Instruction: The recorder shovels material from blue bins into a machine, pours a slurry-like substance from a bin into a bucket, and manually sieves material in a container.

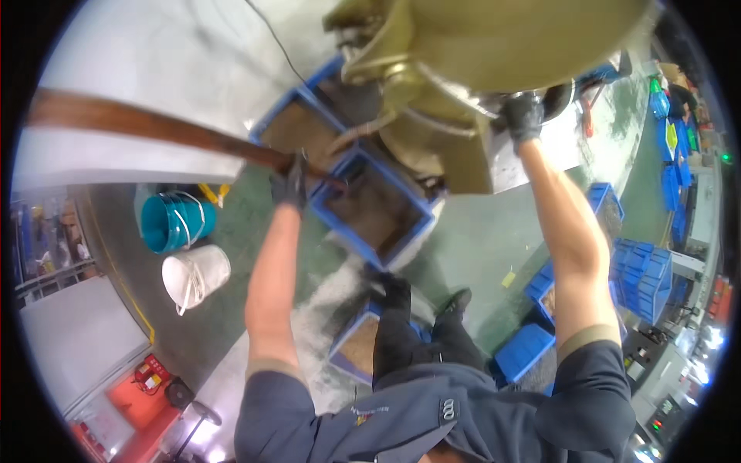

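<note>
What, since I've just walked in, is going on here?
A person's gloved left hand grips a brown pole, its far end over or inside a blue crate; I can't tell which. The gloved right hand is at the olive machine, its grip unclear. A teal bucket and a white bucket sit off to the left.

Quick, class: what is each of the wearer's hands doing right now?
Left hand: closed around the brown pole.
Right hand: at the olive machine; grip unclear.
</note>
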A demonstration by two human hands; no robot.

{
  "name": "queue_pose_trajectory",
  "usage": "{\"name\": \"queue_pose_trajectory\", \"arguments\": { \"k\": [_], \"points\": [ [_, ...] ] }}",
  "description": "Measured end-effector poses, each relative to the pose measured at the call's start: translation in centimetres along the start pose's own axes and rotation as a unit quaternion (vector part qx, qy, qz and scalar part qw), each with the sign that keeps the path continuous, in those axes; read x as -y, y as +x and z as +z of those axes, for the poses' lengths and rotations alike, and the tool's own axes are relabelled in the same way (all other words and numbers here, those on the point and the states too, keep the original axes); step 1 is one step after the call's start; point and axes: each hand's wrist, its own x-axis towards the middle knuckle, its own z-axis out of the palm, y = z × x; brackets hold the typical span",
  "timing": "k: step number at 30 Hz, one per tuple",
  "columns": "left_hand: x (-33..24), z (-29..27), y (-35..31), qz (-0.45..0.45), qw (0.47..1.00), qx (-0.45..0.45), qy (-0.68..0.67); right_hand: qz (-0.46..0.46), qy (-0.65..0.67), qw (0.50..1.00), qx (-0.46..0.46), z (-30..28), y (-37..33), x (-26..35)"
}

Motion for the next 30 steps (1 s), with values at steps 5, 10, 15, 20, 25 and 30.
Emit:
{"name": "queue_pose_trajectory", "arguments": {
  "k": [5,10,15,20,25,30],
  "points": [
    [11.4,-12.5,-7.6,0.185,0.969,-0.038,0.16,-0.077,0.398,0.906,0.125,-11.9,-11.4,9.0],
    [3.4,-4.1,-21.9,0.252,0.948,0.089,0.174,0.051,0.493,0.816,0.299,-10.8,-33.8,0.3],
    [-3.4,-0.8,-32.9,0.254,0.83,0.243,0.433,0.326,0.62,0.647,0.3,-15.6,-44.3,-3.0],
    [-9.0,9.1,-43.5,0.297,0.867,0.348,0.194,0.486,0.747,0.343,0.297,-17.9,-49.2,-4.9],
    [-11.8,21.1,-51.3,0.347,0.782,0.492,0.161,0.658,0.721,0.088,0.199,-19.6,-47.8,-7.4],
    [-10.2,26.9,-55.1,0.359,0.685,0.614,0.157,0.544,0.837,-0.033,-0.038,-20.8,-47.3,-14.6]
  ]
}}
